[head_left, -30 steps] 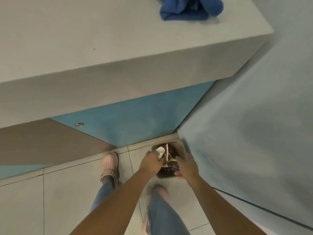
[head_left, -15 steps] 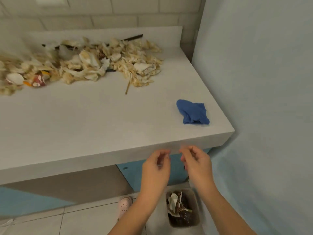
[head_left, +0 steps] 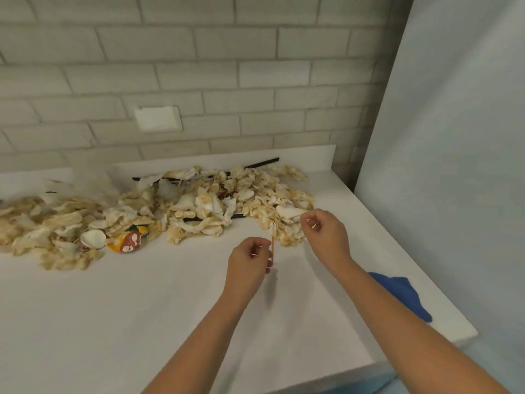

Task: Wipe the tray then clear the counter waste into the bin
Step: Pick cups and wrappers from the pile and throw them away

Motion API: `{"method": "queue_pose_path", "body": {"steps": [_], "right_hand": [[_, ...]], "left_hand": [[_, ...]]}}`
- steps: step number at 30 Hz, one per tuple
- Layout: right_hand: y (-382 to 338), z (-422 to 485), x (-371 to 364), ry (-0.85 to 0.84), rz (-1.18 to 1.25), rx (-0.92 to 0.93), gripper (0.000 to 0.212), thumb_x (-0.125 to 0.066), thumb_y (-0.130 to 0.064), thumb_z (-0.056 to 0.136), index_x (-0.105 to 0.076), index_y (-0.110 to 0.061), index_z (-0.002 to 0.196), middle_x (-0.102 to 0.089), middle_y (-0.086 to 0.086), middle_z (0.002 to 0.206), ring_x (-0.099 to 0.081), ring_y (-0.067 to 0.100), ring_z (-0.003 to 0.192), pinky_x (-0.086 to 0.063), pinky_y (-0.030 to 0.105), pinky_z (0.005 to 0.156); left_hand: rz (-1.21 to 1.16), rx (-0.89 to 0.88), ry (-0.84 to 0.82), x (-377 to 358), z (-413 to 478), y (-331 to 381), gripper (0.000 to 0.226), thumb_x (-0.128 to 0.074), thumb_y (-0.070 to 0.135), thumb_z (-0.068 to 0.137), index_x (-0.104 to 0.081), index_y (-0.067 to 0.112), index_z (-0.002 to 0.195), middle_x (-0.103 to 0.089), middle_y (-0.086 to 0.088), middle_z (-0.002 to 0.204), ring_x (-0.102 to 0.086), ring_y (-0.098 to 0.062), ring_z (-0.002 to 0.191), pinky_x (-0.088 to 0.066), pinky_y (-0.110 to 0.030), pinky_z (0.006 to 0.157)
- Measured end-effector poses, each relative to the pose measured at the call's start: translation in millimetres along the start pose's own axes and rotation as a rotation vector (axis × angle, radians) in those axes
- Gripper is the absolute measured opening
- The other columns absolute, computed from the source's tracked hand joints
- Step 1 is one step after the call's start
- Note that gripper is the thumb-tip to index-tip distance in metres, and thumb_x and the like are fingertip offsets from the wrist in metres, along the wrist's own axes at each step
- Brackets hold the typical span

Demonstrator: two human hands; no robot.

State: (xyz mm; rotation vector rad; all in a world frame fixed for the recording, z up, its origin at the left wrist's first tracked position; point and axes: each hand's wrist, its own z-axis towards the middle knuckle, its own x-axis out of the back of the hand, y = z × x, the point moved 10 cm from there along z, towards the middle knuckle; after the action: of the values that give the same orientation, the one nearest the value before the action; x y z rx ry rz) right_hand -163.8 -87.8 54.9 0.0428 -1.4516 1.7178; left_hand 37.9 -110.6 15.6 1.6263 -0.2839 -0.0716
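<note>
Your left grip [head_left: 250, 263] pinches a thin wooden stick [head_left: 272, 248]; right grip [head_left: 326, 234] pinches a pale scrap [head_left: 289, 213] at the waste pile [head_left: 199, 206] edge; blue cloth [head_left: 403, 294] near desk [head_left: 142, 308] corner.

Waste pile [head_left: 142, 211] is cut off left; blue cloth [head_left: 403, 294] seemingly partly behind the forearm [head_left: 397, 311].

White worktop [head_left: 142, 322], big heap of pale scraps [head_left: 199, 211] just past the left grip [head_left: 250, 260] and right grip [head_left: 324, 231], thin stick [head_left: 272, 247] at the left grip, bright wrapper [head_left: 127, 241] far to its left, black sticks [head_left: 261, 162] under the heap, blue cloth [head_left: 397, 291] behind the right grip.
</note>
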Motion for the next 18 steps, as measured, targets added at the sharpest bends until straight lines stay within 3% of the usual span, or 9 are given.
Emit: {"method": "queue_pose_path", "body": {"steps": [4, 8, 10, 15, 18], "right_hand": [[14.8, 60.0, -39.4, -0.060, -0.353, -0.020, 0.028, -0.060, -0.020, 0.088, -0.065, -0.018, 0.115, -0.059, 0.004, 0.115, -0.052, 0.021, 0.106, -0.045, 0.031, 0.085], [35.4, 87.8, -80.5, -0.301, -0.659, -0.093, 0.043, -0.052, -0.032, 0.091, -0.051, -0.021, 0.133, -0.054, 0.006, 0.129, -0.048, 0.026, 0.117, -0.042, 0.034, 0.093], [45.1, 93.7, -94.4, -0.395, -0.722, -0.139, 0.048, -0.051, -0.038, 0.090, -0.047, -0.025, 0.135, -0.055, 0.004, 0.129, -0.051, 0.025, 0.117, -0.043, 0.035, 0.092], [54.7, 99.8, -114.4, -0.503, -0.733, -0.171, 0.057, -0.058, -0.052, 0.080, -0.046, -0.025, 0.129, -0.059, 0.001, 0.121, -0.053, 0.025, 0.112, -0.044, 0.034, 0.088], [53.3, 105.1, -120.0, -0.536, -0.765, -0.155, 0.054, -0.063, -0.051, 0.075, -0.050, -0.024, 0.120, -0.062, -0.003, 0.109, -0.056, 0.021, 0.103, -0.041, 0.030, 0.078]], "left_hand": [[0.059, 0.006, -0.036, 29.3, 43.9, -0.5, 0.016, -0.050, 0.010, 0.092, -0.064, 0.016, 0.091, -0.067, -0.008, 0.085, -0.063, -0.013, 0.065, -0.053, -0.030, 0.065], [0.096, -0.002, -0.021, 53.1, 77.2, 1.4, 0.015, -0.049, 0.012, 0.093, -0.063, 0.017, 0.092, -0.067, -0.006, 0.084, -0.062, -0.011, 0.064, -0.051, -0.026, 0.062], [0.132, -0.023, -0.004, 62.8, 94.1, 5.5, 0.014, -0.050, 0.013, 0.094, -0.063, 0.016, 0.094, -0.067, -0.005, 0.084, -0.062, -0.011, 0.065, -0.051, -0.023, 0.059], [0.234, -0.057, 0.049, 79.7, 134.7, 8.6, 0.014, -0.050, 0.013, 0.093, -0.062, 0.020, 0.091, -0.067, -0.009, 0.085, -0.061, -0.020, 0.068, -0.052, -0.034, 0.065], [0.335, -0.088, 0.079, 80.4, 156.9, 9.1, 0.014, -0.050, 0.015, 0.093, -0.064, 0.018, 0.094, -0.065, -0.004, 0.078, -0.060, -0.021, 0.064, -0.050, -0.028, 0.060]]}}
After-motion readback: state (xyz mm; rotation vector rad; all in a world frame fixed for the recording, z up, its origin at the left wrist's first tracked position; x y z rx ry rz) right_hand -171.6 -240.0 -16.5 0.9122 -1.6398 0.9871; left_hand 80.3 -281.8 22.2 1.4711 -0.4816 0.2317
